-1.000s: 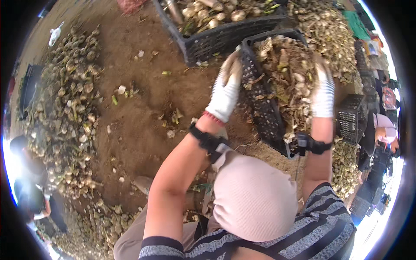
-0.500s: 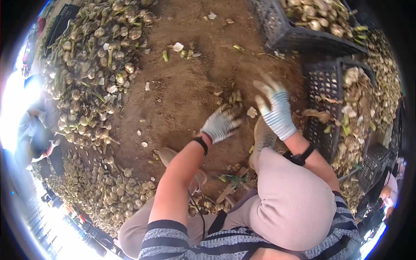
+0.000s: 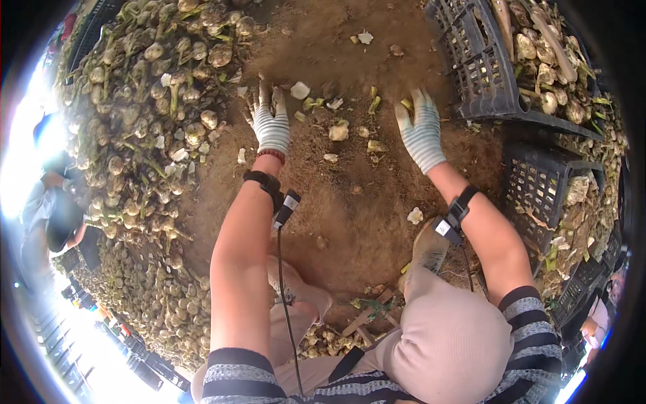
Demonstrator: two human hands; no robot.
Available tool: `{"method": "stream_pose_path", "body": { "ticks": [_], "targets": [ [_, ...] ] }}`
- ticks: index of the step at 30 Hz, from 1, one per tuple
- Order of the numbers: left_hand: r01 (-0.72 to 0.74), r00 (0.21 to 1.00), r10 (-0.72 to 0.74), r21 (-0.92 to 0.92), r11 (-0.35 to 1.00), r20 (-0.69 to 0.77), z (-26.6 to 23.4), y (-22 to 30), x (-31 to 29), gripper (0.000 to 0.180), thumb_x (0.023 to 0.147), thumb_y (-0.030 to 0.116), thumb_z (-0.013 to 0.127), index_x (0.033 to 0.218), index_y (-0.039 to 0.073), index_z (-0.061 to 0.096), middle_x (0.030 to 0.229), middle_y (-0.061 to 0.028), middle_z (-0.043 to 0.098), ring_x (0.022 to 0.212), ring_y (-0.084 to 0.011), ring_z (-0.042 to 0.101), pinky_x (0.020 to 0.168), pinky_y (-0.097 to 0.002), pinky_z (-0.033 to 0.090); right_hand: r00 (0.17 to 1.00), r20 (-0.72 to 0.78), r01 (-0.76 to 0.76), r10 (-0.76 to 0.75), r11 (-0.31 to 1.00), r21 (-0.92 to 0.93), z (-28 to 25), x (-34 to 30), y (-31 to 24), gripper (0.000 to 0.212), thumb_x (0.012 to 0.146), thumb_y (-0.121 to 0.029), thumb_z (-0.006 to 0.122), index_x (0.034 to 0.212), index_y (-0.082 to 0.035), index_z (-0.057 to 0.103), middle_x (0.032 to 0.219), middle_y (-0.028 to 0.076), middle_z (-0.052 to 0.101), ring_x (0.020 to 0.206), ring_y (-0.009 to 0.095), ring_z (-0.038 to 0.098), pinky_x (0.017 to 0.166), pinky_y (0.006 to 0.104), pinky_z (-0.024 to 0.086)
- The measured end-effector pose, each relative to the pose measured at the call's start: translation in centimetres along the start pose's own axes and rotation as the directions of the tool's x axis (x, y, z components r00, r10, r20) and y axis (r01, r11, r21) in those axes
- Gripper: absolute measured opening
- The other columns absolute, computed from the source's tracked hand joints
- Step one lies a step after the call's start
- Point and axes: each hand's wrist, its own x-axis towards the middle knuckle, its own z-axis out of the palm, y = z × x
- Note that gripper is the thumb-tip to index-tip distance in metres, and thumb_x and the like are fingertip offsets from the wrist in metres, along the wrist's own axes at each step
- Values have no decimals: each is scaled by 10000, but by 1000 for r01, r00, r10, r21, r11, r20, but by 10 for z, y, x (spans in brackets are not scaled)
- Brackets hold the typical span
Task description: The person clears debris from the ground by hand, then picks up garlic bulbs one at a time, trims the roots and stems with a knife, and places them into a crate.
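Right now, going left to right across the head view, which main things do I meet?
Garlic heap, gloved left hand, pale chunk on the soil, gloved right hand, lower black crate holding husks.

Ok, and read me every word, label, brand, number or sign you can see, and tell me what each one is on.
Nothing can be read.
Left wrist label: too small to read.
Right wrist label: dark marks, too small to read.
Crates: no text seen.
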Motion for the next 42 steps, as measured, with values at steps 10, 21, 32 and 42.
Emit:
{"method": "stream_pose_path", "body": {
  "ticks": [10, 21, 32, 42],
  "targets": [
    [-102, 984, 153, -414, 904, 93, 71, 83, -108, 383, 937, 187, 435, 1298, 62, 465, 1350, -145, 454, 1251, -285, 422, 1099, -417, 263, 970, -12, 239, -242, 951, 195, 31, -26, -50, 415, 867, -244, 456, 1210, -19, 520, 1207, 210, 510, 1183, 361, 443, 1041, 444, 307],
    [480, 786, -430, -877, -30, 444, 26, 203, -215, 403, 970, 294, 457, 1279, 37, 483, 1268, -86, 518, 1173, -203, 469, 1004, -321, 382, 845, 462, -504, 270, 109, 857, -70, -116, -65, 467, 831, -306, 677, 1213, -68, 553, 1149, 78, 605, 1047, 208, 559, 897, 354, 464],
    [639, 341, 722, -711, 292, 602, -15, 453, -263, 681, 956, 510, 372, 1449, 62, 230, 1491, -74, 253, 1367, -200, 230, 1112, -336, 196, 835, -246, -76, 492, 545, 835, -406, -197, 21, 382, 879, -233, 592, 1226, -76, 564, 1151, 54, 597, 1038, 145, 550, 884, 264, 443],
    [239, 652, 371, -644, 727, 661, -136, 322, -186, 857, 830, 666, 460, 1426, 75, 289, 1489, -127, 260, 1385, -265, 203, 1133, -411, 143, 969, -152, -223, 195, 955, -197, -426, -160, 106, 590, 824, -504, 595, 1314, -195, 487, 1452, 104, 342, 1342, 296, 304, 1113, 440, 235]
  ]
}}
